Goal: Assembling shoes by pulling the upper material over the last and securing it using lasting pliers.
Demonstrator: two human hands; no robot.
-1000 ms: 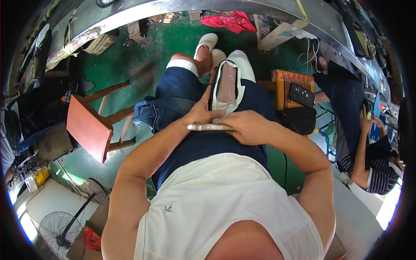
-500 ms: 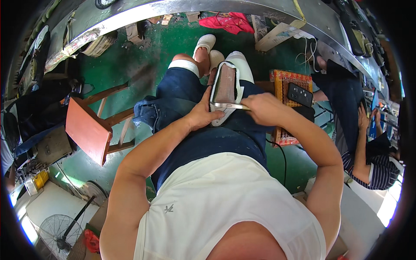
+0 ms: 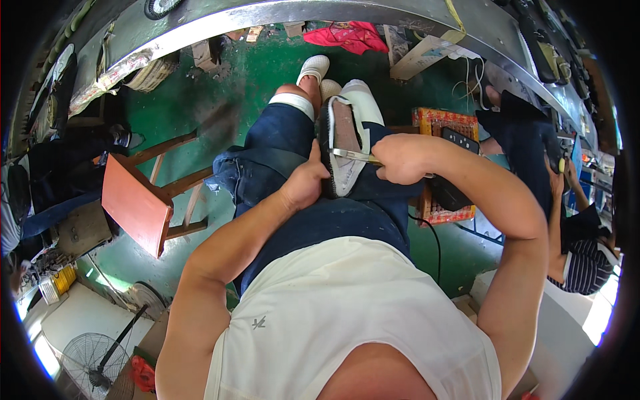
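A shoe upper on a last (image 3: pixel 345 127) rests on my lap with its underside up. It has a brownish panel, a whitish lower part and a dark left side with a pale rim. My left hand (image 3: pixel 308 181) is closed against its left side, fingers partly hidden. My right hand (image 3: pixel 403 159) is wrapped round a slim silver metal hand tool (image 3: pixel 350 155) with a yellowish grip; its exact kind is unclear. The tool's metal end lies across the shoe's underside, near the left edge.
A metal-edged bench (image 3: pixel 220 30) spans the far side. To my left stands a reddish wooden chair (image 3: pixel 137 203). A beaded seat (image 3: pixel 427 120) at my right holds a dark phone (image 3: pixel 460 141) and a black item (image 3: pixel 452 193). Another person (image 3: pixel 583 263) works at far right.
The shoe has tilted, showing more of its dark left side. My right hand has rolled over and its elbow has swung outward. My left hand has shifted slightly down and left.
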